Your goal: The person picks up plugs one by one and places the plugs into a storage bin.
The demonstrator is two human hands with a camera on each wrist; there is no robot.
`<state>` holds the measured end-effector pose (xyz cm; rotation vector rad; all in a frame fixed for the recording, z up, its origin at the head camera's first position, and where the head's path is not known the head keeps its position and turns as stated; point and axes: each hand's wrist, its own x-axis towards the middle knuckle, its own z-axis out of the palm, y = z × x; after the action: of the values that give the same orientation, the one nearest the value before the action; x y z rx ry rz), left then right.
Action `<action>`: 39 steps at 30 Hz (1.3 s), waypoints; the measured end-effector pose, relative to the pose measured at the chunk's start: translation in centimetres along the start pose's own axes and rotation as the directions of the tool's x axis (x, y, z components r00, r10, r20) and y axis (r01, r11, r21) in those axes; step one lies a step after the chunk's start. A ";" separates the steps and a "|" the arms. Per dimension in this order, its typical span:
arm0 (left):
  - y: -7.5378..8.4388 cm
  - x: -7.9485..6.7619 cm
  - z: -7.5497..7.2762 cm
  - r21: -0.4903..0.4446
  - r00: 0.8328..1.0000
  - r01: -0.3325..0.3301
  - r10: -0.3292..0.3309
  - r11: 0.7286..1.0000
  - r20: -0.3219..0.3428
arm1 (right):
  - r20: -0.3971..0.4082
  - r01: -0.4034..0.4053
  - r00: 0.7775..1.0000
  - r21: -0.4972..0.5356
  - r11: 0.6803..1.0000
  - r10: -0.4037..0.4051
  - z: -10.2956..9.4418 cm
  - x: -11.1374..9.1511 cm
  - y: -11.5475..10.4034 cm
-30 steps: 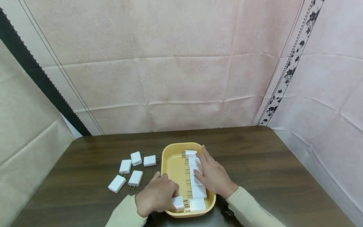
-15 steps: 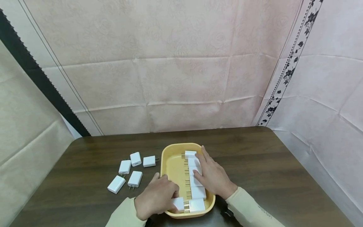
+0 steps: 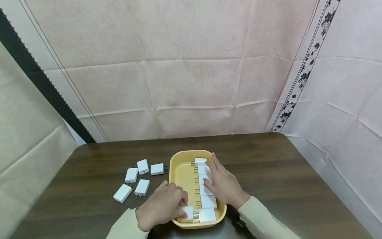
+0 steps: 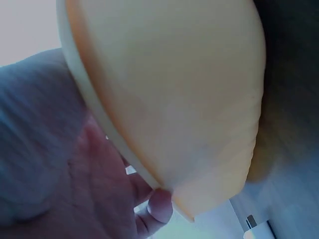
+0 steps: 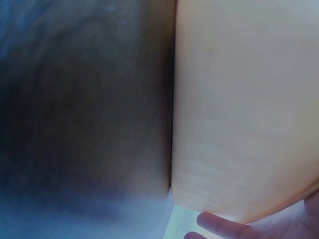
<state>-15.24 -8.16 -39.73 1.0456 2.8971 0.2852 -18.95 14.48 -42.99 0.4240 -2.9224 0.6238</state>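
Leftmost, five loose charger plugs (image 3: 142, 188) lie on the dark wood-grain table (image 3: 89, 199), one pointing its prongs at the yellow tray (image 3: 181, 172) just beside it. Next, the left hand (image 3: 162, 205) reaches over the tray's near-left rim, thumb and curled index finger pinching a white two-pin charger (image 3: 189, 211) inside; its other fingers are mostly hidden, and the sleeve is cut off below. That charger's prongs meet those of the nearest plug in a column of six (image 3: 208, 201) along the tray's right side. The right hand (image 3: 223, 184), fingers extended and spread, lies across the tray's right rim and hides parts of the column's upper plugs. Both wrist views show mostly blurred tray wall.
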 end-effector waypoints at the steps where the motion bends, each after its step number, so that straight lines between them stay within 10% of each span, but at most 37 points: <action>1: 0.0 0.0 0.0 0.005 1.000 -0.005 0.005 1.000 -0.004 | 0.001 -0.001 1.000 0.002 1.000 0.001 0.0 0.0 0.0; 9: -0.5 0.0 -0.7 0.015 0.994 0.014 -0.012 1.000 -0.112 | -0.004 0.010 1.000 0.012 1.000 -0.010 0.2 -0.2 0.1; 24: -2.3 -0.4 -2.3 0.079 0.931 0.094 -0.059 0.992 -0.361 | -0.010 0.002 1.000 0.010 1.000 -0.001 0.3 -0.2 0.0; 39: -6.0 -0.6 -3.0 0.015 0.889 0.205 -0.180 0.979 -0.422 | -0.024 0.024 0.999 -0.011 1.000 -0.024 0.2 0.0 0.1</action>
<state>-18.93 -13.55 -37.97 0.7695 3.3816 0.4688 -18.98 14.45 -43.18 0.4460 -2.8920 0.6056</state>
